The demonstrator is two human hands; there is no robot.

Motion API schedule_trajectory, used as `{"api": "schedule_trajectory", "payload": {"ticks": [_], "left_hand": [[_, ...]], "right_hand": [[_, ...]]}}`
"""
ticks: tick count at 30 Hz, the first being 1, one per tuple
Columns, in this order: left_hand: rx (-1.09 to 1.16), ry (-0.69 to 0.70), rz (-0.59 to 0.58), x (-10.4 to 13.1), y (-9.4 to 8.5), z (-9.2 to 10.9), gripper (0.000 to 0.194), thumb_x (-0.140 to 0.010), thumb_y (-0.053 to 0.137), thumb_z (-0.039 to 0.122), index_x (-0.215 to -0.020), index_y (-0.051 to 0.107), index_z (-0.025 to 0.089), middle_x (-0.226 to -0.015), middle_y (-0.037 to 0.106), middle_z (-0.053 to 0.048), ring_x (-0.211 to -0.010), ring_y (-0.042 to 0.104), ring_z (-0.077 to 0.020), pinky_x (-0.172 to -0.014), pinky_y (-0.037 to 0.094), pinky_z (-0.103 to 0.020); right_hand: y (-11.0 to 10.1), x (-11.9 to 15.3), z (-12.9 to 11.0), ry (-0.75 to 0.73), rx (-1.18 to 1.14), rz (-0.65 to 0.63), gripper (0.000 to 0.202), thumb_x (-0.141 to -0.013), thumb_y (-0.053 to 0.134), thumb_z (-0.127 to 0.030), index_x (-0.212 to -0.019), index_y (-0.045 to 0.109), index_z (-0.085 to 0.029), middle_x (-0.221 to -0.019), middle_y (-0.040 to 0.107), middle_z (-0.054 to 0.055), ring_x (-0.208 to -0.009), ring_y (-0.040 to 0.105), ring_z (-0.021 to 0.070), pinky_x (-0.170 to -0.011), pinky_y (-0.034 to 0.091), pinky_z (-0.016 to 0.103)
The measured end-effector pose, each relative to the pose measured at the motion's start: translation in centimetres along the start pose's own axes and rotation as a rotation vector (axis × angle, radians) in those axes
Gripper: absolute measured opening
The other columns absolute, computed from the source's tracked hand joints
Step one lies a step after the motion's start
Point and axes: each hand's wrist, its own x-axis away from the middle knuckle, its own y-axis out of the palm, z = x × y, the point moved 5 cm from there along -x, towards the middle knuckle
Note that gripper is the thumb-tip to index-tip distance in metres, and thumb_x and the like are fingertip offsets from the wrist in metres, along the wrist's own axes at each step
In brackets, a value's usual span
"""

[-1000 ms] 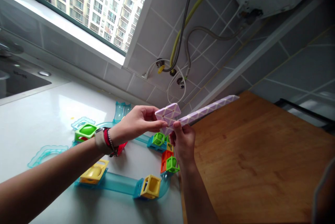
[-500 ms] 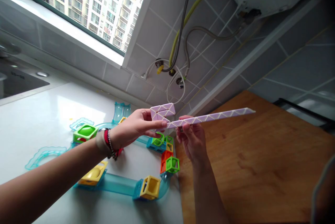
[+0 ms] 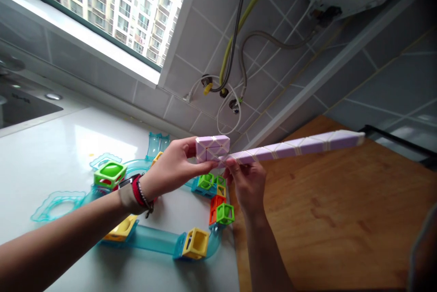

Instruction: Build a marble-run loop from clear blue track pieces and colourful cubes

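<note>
A pale purple snake puzzle (image 3: 280, 149) with white edges is held up in the air between both hands. Its left end is folded into a compact block, while the rest runs out straight to the right and tilts slightly upward. My left hand (image 3: 175, 160) grips the folded block, thumb along its lower edge. Just right of it, my right hand (image 3: 246, 178) pinches the straight length close to where it joins the block. Fingers behind the puzzle are partly hidden on both hands.
Below the hands, a translucent blue toy track (image 3: 153, 239) lies on the white counter (image 3: 136, 274), with green (image 3: 109, 173), yellow (image 3: 195, 243) and orange cube pieces. A wooden board (image 3: 324, 219) is on the right. Hoses (image 3: 235, 32) hang on the tiled wall; a sink (image 3: 27, 105) sits far left.
The straight length has turned about its joint, its far end swinging toward me and looking larger. My right hand has rolled with it, and the folded block now shows more of its top.
</note>
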Motion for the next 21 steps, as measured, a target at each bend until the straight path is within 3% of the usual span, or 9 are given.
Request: {"api": "schedule_trajectory", "payload": {"ticks": [3,7,10,13,17,21], "left_hand": [[-0.08,0.06,0.046,0.2,0.0,0.6,0.05,-0.078,0.083,0.036,-0.123,0.073,0.017,-0.111,0.079,-0.009,-0.101,0.073,-0.0273,-0.084,0.061,-0.033],[-0.065,0.041,0.037,0.2,-0.2,0.9,0.052,-0.081,0.081,0.038,-0.128,0.071,0.019,-0.113,0.078,-0.009,-0.103,0.072,-0.028,-0.082,0.062,-0.034],[-0.016,-0.033,0.04,-0.1,-0.8,0.5,0.048,-0.081,0.08,0.041,-0.123,0.072,0.018,-0.109,0.077,-0.008,-0.098,0.073,-0.0274,-0.073,0.064,-0.033],[0.029,-0.094,0.018,-0.5,-1.2,0.2,0.048,-0.08,0.081,0.044,-0.119,0.072,0.017,-0.107,0.076,-0.008,-0.1,0.072,-0.0276,-0.075,0.066,-0.035],[0.124,-0.147,-0.015,-0.5,-1.0,0.1,0.052,-0.082,0.079,0.05,-0.125,0.072,0.02,-0.113,0.075,-0.009,-0.112,0.07,-0.0306,-0.08,0.067,-0.039],[0.156,-0.166,-0.035,-0.5,-0.8,-0.1,0.051,-0.08,0.082,0.049,-0.122,0.073,0.02,-0.114,0.076,-0.009,-0.11,0.071,-0.0282,-0.088,0.064,-0.039]], "right_hand": [[0.4,0.1,-0.2,0.01,0.035,0.026,0.038,-0.085,0.08,-0.048,-0.069,0.066,-0.016,-0.054,0.064,0.0,-0.044,0.057,0.0117,-0.043,0.046,0.022],[0.6,0.2,-0.4,0.031,0.003,0.022,0.038,-0.085,0.079,-0.049,-0.071,0.068,-0.015,-0.057,0.065,0.002,-0.045,0.057,0.0116,-0.043,0.046,0.022],[0.2,0.3,-0.6,0.029,-0.069,-0.007,0.038,-0.087,0.076,-0.052,-0.095,0.072,-0.015,-0.064,0.068,0.001,-0.049,0.059,0.0122,-0.046,0.049,0.023],[-0.3,0.1,-0.7,-0.002,-0.143,-0.004,0.045,-0.088,0.075,-0.049,-0.119,0.067,-0.018,-0.063,0.064,-0.003,-0.048,0.056,0.0113,-0.045,0.047,0.022],[-0.3,-0.1,-0.3,0.008,-0.182,-0.011,0.032,-0.09,0.075,-0.045,-0.106,0.07,-0.018,-0.059,0.063,-0.003,-0.043,0.054,0.0111,-0.041,0.044,0.023],[-0.1,-0.1,0.0,-0.006,-0.196,0.023,0.029,-0.09,0.075,-0.043,-0.105,0.069,-0.019,-0.059,0.064,-0.004,-0.044,0.055,0.0113,-0.044,0.047,0.023]]}}
